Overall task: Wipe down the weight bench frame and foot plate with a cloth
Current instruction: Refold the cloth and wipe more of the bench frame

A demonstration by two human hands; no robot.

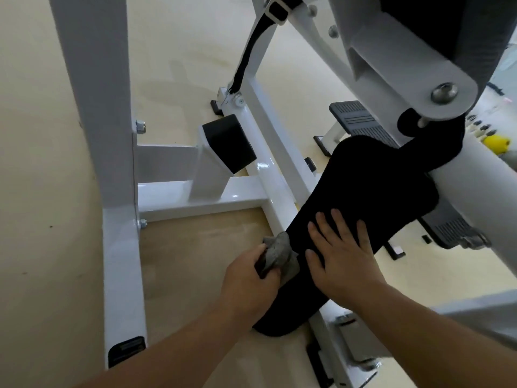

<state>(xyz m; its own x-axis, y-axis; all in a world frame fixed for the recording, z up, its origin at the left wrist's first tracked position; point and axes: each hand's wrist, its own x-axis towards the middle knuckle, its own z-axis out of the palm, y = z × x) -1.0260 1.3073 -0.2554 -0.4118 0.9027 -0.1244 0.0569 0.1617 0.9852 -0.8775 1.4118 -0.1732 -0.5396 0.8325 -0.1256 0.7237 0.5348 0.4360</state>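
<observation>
Cloth right at the pad's edge

Left hand [247, 284] is bunched tight around the gray cloth [278, 252], pressing it against the black pad [363, 186] beside the white frame [201, 200]; right hand [342, 256] lies flat and open on the pad.

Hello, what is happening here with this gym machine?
A person is cleaning a white weight bench frame. The left hand grips a crumpled grey cloth and presses it at the edge of a black pad, next to a white frame bar. The right hand lies flat and open on that pad, apparently to steady it. The grey ribbed foot plate farther back is not being touched now.
</observation>
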